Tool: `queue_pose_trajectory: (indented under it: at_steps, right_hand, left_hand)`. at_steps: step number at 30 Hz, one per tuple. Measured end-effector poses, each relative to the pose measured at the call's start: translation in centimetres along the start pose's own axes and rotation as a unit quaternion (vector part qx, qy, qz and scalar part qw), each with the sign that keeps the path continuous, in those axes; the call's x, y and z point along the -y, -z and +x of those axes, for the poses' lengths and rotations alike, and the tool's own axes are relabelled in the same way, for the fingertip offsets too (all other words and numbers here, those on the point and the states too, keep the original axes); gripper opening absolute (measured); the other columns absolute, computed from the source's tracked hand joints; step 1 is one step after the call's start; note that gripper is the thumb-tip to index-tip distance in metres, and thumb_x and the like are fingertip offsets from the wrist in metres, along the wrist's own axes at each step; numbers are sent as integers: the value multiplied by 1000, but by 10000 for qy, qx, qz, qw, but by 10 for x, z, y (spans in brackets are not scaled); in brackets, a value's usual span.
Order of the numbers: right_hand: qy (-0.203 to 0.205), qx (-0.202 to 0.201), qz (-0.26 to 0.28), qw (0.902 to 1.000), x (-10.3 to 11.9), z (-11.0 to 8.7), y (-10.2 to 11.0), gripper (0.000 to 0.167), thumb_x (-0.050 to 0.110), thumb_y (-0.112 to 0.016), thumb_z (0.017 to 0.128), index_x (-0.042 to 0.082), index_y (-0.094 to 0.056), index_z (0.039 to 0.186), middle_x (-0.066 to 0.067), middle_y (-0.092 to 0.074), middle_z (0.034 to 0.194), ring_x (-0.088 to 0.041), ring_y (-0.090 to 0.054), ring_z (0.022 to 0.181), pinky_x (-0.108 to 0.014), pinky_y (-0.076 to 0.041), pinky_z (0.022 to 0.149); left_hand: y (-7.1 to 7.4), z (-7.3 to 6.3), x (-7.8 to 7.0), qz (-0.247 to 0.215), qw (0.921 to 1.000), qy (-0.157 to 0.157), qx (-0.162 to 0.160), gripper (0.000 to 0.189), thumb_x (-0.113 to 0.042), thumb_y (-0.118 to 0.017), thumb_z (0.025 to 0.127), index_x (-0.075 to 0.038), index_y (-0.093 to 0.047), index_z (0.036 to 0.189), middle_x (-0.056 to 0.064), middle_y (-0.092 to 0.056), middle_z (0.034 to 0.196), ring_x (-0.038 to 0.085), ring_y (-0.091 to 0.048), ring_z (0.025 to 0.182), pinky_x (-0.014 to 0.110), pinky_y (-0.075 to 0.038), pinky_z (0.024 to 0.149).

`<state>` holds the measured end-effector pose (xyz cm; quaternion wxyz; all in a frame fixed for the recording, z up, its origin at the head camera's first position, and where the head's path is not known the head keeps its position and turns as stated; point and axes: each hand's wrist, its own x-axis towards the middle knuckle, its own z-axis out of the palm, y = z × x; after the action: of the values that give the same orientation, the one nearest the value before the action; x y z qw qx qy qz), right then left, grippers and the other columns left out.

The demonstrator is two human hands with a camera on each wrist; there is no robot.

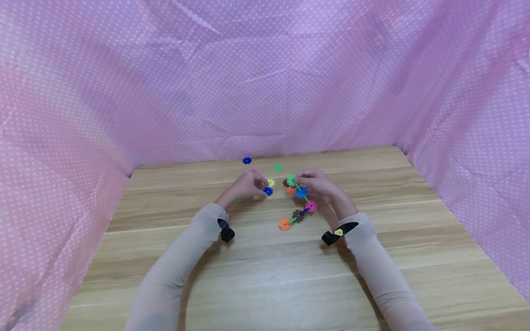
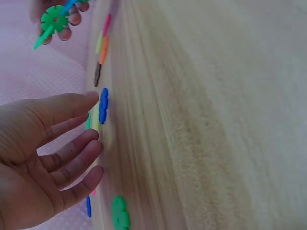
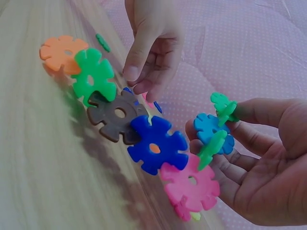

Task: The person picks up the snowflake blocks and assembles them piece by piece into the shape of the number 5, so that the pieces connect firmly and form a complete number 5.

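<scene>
My right hand (image 1: 322, 187) pinches the upper end of a chain of interlocked snowflake discs, gripping it by a green disc (image 1: 291, 179) and a light blue disc (image 3: 211, 133). From there the chain hangs down through a pink disc (image 3: 191, 184), a dark blue disc (image 3: 157, 145), a brown disc (image 3: 116, 115) and a green one to an orange disc (image 1: 285, 224) at its lower end. Holding nothing, my left hand (image 2: 53, 153) has loosely bent fingers, its thumb and fingertips close to a loose dark blue disc (image 2: 103, 106) on the table. A yellow disc (image 1: 271, 182) lies just behind that one.
More loose discs lie on the wooden table (image 1: 265, 285): a dark blue one (image 1: 247, 160) and a green one (image 1: 278, 167) toward the back, and a small green one (image 1: 238, 200) by my left wrist. Pink dotted cloth (image 1: 265, 92) encloses the back and sides.
</scene>
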<state>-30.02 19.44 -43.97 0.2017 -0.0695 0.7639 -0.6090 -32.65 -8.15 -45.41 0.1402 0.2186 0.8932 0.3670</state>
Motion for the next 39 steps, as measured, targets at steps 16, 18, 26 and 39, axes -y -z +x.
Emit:
queue_pose_trajectory:
  at_steps: [16, 18, 26, 39]
  right_hand:
    - [-6, 77, 22, 10000, -2, 1, 2, 29, 22, -60, 103, -3, -62, 119, 5, -64, 100, -11, -59, 90, -27, -55, 81]
    - [-25, 51, 31, 10000, -2, 2, 2, 28, 21, -60, 103, -2, -63, 119, 5, -65, 100, -11, -60, 91, -26, -55, 81]
    - [86, 25, -36, 10000, -3, 2, 1, 29, 20, -59, 104, -5, -63, 118, 6, -64, 97, -11, -57, 94, -26, -52, 84]
    - [18, 6, -46, 10000, -2, 3, 0, 19, 20, -59, 104, 3, -65, 108, 7, -62, 92, -10, -54, 89, -24, -49, 78]
  left_hand:
    - [-10, 11, 2, 311, 9993, -167, -79, 22, -6, -85, 80, -4, -77, 101, 4, -68, 85, 14, -56, 81, 25, -48, 75]
    - [-10, 11, 3, 269, 9995, -172, -38, 20, -6, -86, 80, -4, -77, 97, 3, -68, 83, 14, -56, 80, 24, -48, 74]
    - [-7, 7, -1, -41, 9991, -71, 417, 16, -6, -85, 80, -4, -74, 92, 5, -69, 87, 14, -59, 80, 22, -52, 71]
    - [-8, 4, -4, -67, 9975, -42, 709, 22, -8, -87, 79, -5, -74, 97, 3, -66, 87, 13, -58, 81, 21, -50, 72]
